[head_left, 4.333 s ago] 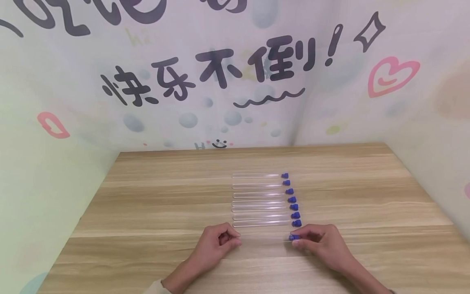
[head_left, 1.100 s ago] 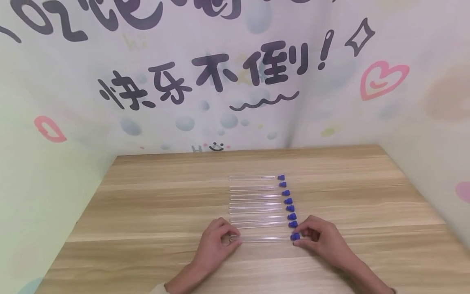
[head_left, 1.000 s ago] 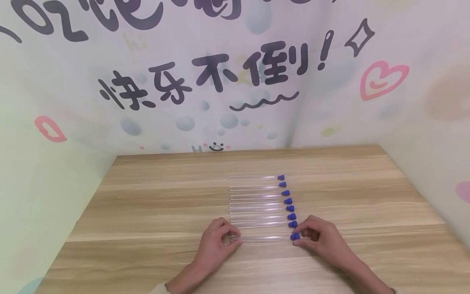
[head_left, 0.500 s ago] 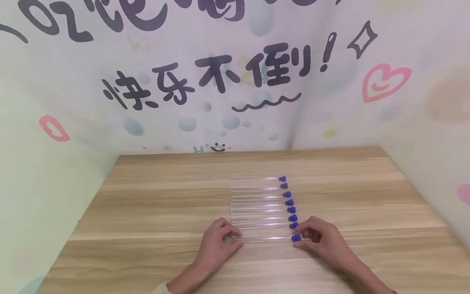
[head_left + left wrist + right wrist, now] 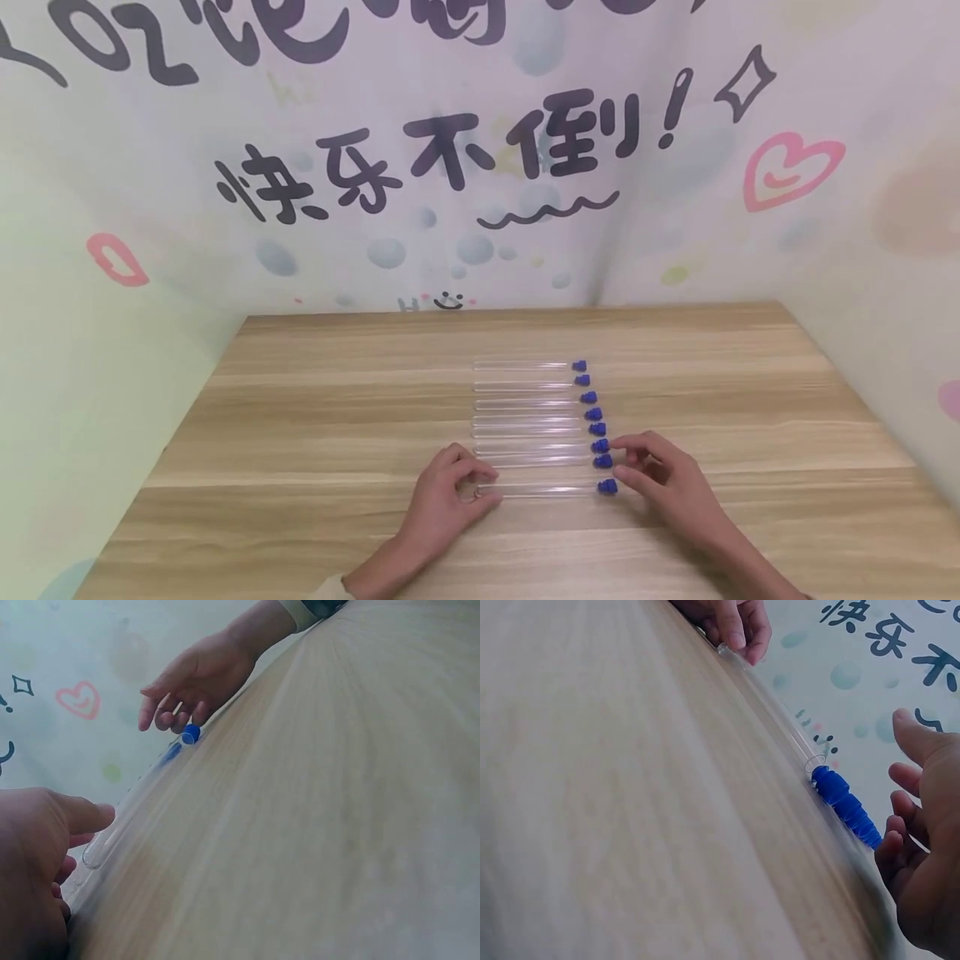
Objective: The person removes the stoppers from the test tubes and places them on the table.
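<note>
Clear test tubes (image 5: 532, 422) lie side by side on the wooden table, each with a blue stopper (image 5: 588, 397) at its right-hand end. The front test tube (image 5: 532, 490) sits slightly apart from the others, and its blue stopper (image 5: 607, 487) lies close at its mouth. My left hand (image 5: 450, 496) is at that tube's rounded end, thumb and index finger parted on either side of it. To the right of the stoppers, my right hand (image 5: 667, 483) has its thumb and fingers spread, holding nothing. In the right wrist view the blue stoppers (image 5: 829, 784) overlap in a line beside the right hand.
The wooden table (image 5: 300, 400) reaches back to a white printed curtain (image 5: 420, 250) with dark lettering, and similar cloth hangs at both sides. The other tubes lie just behind the front one, within a finger's width of each other.
My right hand has let go of the front blue stopper and drawn off to the right, its fingers spreading. The left thumb and index finger have parted a little; the tubes stay in place.
</note>
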### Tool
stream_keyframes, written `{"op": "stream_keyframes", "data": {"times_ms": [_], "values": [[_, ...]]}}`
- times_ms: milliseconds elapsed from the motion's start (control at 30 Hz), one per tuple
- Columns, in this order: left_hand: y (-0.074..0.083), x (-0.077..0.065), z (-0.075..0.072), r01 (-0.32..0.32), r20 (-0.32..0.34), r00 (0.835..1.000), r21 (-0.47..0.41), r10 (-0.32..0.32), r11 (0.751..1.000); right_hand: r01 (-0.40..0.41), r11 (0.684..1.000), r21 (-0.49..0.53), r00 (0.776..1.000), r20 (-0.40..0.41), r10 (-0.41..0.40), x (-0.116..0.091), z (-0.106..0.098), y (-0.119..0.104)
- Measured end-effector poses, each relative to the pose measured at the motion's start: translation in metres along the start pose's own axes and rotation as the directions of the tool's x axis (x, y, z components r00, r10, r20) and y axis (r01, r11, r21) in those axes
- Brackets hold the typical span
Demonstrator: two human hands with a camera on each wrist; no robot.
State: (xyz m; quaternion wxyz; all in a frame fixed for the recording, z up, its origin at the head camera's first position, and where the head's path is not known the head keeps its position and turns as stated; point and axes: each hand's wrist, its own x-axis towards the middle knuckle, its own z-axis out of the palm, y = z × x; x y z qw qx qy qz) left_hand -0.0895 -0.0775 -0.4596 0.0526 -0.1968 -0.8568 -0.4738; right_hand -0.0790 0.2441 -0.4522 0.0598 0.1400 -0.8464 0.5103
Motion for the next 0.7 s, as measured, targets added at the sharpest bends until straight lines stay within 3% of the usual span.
{"op": "stream_keyframes", "data": {"times_ms": [267,400,533,700], "values": [[0.003,-0.003,0.001,0.030,-0.006,1.000,-0.075,-0.031,0.997,0.005,1.000,-0.028,1.000,-0.017,-0.006,0.003,-0.006,-0.009],[0.007,-0.006,-0.003,0.044,-0.059,0.997,-0.156,-0.054,0.987,0.068,0.989,-0.130,0.996,-0.040,-0.074,0.007,-0.014,-0.019],[0.022,-0.001,-0.020,-0.016,-0.148,0.989,-0.176,-0.010,0.984,0.166,0.934,-0.316,0.981,-0.043,-0.189,0.015,-0.031,-0.031],[0.027,0.022,-0.060,-0.095,-0.161,0.983,-0.057,0.085,0.994,0.221,0.855,-0.469,0.971,0.023,-0.239,0.029,-0.056,-0.047]]}}
